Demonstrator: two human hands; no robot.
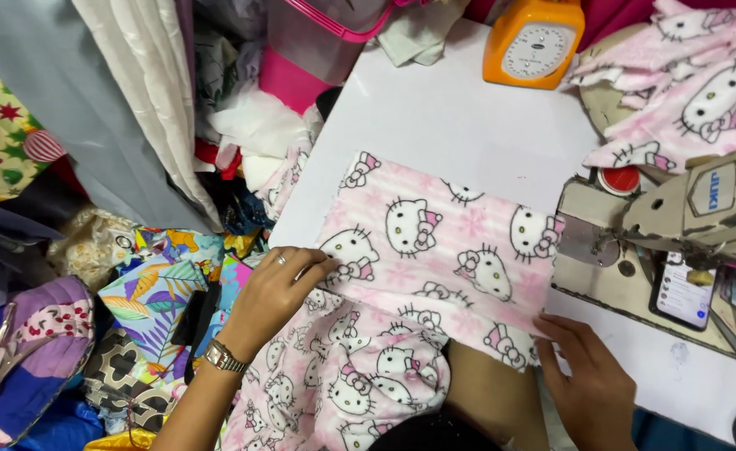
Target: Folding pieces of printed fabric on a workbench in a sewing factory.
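Soft pink fleece cloth with white cat faces (443, 242) looks light and floppy, left hand (280, 284) and right hand (581, 367) spread flat on its near edge by the white table (435, 108) front.

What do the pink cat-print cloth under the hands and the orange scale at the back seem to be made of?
The pink cat-print cloth looks like soft fleece or flannel: its surface is matte and slightly fuzzy, and it drapes in loose folds. The left hand and right hand press it flat. The orange scale looks like smooth, glossy plastic or painted metal; which one is unclear.
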